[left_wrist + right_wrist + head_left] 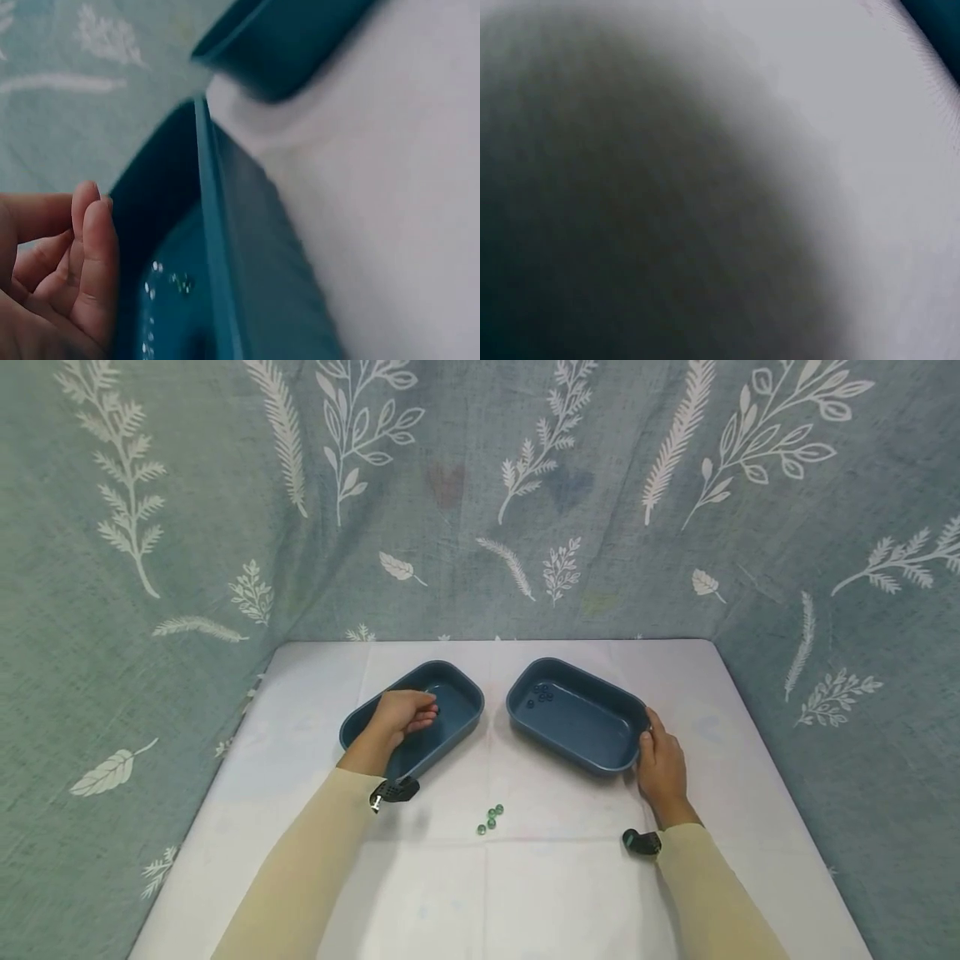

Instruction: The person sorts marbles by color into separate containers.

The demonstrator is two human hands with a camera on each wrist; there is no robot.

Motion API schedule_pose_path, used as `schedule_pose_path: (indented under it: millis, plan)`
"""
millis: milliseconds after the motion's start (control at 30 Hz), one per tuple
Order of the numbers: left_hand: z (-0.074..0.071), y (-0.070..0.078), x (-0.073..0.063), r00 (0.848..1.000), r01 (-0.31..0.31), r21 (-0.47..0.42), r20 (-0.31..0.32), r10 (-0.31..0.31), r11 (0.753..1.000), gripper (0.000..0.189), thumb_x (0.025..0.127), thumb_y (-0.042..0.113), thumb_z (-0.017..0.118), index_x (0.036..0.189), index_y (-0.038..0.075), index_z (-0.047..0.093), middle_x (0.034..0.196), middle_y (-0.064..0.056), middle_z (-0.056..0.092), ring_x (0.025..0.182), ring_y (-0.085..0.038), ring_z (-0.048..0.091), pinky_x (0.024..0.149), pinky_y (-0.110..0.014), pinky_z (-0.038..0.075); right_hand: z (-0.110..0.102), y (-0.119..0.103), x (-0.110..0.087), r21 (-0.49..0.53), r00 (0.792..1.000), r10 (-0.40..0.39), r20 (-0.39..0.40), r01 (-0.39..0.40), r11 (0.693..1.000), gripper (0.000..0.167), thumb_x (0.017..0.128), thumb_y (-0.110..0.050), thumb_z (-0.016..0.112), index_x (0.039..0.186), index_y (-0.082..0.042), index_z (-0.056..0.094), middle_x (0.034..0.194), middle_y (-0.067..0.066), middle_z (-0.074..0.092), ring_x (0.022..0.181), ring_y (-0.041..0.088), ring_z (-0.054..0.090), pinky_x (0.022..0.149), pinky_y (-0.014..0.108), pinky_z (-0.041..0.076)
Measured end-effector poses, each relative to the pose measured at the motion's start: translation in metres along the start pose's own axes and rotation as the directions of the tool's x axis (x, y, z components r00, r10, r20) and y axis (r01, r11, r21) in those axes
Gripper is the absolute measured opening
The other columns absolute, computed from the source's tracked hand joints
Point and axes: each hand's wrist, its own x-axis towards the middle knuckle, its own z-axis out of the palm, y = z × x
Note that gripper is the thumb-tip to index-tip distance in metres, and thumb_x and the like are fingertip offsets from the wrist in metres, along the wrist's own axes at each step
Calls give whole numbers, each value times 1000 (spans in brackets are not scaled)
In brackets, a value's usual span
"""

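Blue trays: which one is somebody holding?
The right tray: the right hand grips its outer end. The left hand is over the left tray, not gripping it.

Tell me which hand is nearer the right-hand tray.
Right: the right hand touches the right-hand tray at its right end, while the left hand is over the left-hand tray.

Grey-green fabric [450, 581] hangs behind the white table [420, 893] and down both sides. White leaf sprigs [132, 497] printed all over it; one broad single leaf [108, 774] low on the left side. Back panel has a faint reddish heart [446, 485], a bluish heart [572, 489] right of it, a dull yellowish patch [597, 602] lower down. Table surface: white, crease lines [486, 893] crossing it.
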Motion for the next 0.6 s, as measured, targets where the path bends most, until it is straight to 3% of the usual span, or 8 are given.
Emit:
schedule_pose_path:
  millis: [333, 600]
  plan:
    - [24, 1, -56, 990, -73, 18, 120, 70, 997, 39, 94, 15, 67, 125, -7, 60, 93, -10, 71, 76, -17, 70, 68, -25, 59, -7, -1, 0, 2, 1000, 7, -11, -7, 1000, 47, 106, -29, 31, 153, -23, 32, 133, 23, 54, 116, 44, 49, 98, 63, 37]
    - [37, -21, -85, 988, -68, 43, 144, 61, 997, 30, 93, 13, 68, 118, -5, 66, 98, -18, 70, 71, -16, 68, 65, -26, 59, -1, -2, -2, -3, 1000, 11, 4, -11, 1000, 48, 107, -30, 30, 154, -23, 30, 136, 22, 53, 116, 43, 49, 99, 61, 37]
